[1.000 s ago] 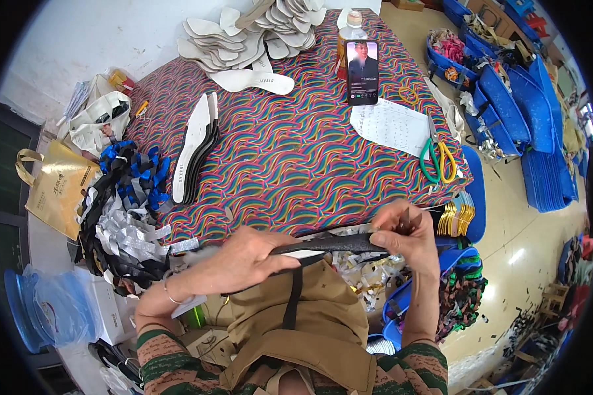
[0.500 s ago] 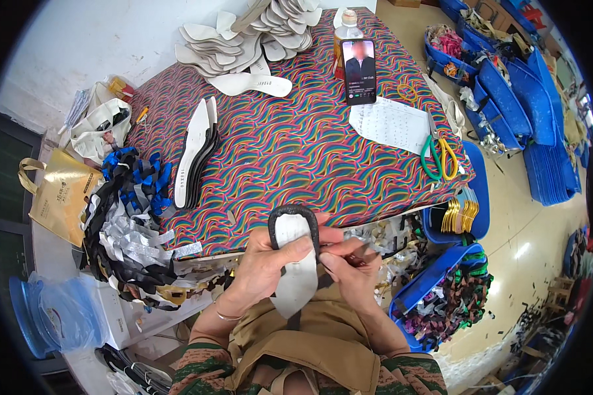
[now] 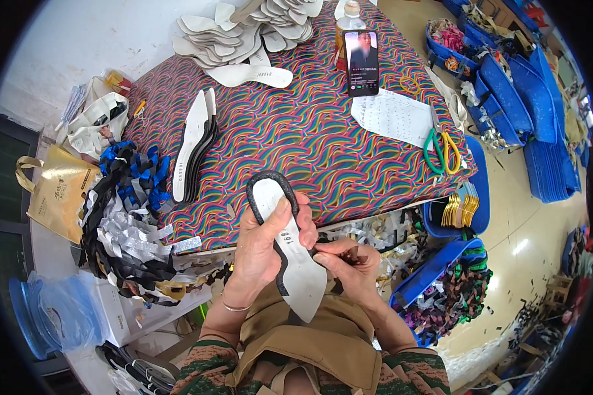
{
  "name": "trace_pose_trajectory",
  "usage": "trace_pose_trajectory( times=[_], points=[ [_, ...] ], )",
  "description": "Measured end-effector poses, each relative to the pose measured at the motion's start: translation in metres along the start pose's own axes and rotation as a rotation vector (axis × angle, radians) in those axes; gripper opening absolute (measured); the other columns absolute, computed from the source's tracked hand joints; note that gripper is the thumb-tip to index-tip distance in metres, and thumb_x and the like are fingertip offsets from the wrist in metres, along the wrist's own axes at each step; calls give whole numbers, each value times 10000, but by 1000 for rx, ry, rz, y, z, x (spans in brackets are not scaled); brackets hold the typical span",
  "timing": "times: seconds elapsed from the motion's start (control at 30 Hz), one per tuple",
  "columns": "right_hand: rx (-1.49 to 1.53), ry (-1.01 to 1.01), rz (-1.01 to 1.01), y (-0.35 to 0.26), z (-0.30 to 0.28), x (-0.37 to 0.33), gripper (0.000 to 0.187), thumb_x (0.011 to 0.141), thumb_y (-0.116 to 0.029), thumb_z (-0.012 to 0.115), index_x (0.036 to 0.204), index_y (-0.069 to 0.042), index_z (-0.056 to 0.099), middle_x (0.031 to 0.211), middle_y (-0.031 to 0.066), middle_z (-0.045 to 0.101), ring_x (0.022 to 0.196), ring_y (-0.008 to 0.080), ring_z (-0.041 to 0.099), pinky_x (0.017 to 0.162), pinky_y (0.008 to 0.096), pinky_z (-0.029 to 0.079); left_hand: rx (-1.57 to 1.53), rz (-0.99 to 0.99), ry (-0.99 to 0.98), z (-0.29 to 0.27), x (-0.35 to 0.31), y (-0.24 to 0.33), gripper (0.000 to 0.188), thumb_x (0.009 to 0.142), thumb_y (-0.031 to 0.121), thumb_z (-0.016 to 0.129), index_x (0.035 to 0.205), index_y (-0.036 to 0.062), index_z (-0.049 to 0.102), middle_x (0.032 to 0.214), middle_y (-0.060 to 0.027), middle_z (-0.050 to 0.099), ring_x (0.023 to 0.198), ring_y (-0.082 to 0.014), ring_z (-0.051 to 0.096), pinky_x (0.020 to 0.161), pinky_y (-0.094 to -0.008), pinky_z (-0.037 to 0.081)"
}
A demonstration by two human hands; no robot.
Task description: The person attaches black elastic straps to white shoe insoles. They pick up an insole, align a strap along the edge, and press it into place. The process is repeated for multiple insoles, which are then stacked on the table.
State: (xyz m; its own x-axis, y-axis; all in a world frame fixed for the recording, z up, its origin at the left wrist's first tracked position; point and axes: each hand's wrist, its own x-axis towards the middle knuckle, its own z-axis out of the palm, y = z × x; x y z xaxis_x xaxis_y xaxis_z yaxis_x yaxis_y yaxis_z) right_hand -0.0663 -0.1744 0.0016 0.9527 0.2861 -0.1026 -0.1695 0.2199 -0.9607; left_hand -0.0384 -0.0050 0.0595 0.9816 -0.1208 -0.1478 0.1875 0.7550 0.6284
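A white shoe insole (image 3: 302, 276) is held over my lap, its rounded end up and its pointed end down toward me. Black edging (image 3: 252, 191) runs round its rounded end and along part of both long sides; the pointed end is bare white. My left hand (image 3: 260, 247) grips the insole, thumb on its face and fingers behind. At its right edge my right hand (image 3: 350, 263) is closed in a pinch on the edging strip, most of which the fingers hide. A stack of black-edged insoles (image 3: 194, 148) lies on the patterned tabletop (image 3: 283, 131).
At the back is a pile of plain insoles (image 3: 224, 49). A phone (image 3: 362, 62) leans on a bottle (image 3: 351, 10); paper (image 3: 392, 115) and scissors (image 3: 445, 151) lie right. Strips (image 3: 128, 230) hang left. Blue bins (image 3: 415, 289) stand right.
The insole has moved up and left in my left hand and turned, its rounded end now tilted left. More of its black-edged length shows. My right hand stays at its right edge.
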Motion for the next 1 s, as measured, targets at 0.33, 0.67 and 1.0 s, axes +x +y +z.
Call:
trace_pose_trajectory(
  times=[0.33,0.67,1.0],
  points=[
    [-223,-7,-306,-2,-9,27,115,800,-3,728,821,16,616,723,-26,610,620,15,490,538,182,399,190,-23,-74,10,4,-6,391,893,120,602,1243,-29,511,1126,-195,615,1014,-271,621,877,-378,509],
    [-436,-138,-489,-20,-12,46,306,821,10,691,1124,5,651,1061,140,661,778,198,659,639,268,510,278,9,67,0,5,-15,192,888,3,542,1036,-84,629,1113,-250,641,1168,-338,572,1002,-453,462],
    [-188,-206,-81,-18,-25,34,335,872,-57,665,1188,32,599,792,22,627,688,52,529,605,228,433,391,51,94,3,16,3,240,942,92,521,1122,-64,552,961,-241,675,950,-343,675,822,-429,572]
  ],
)
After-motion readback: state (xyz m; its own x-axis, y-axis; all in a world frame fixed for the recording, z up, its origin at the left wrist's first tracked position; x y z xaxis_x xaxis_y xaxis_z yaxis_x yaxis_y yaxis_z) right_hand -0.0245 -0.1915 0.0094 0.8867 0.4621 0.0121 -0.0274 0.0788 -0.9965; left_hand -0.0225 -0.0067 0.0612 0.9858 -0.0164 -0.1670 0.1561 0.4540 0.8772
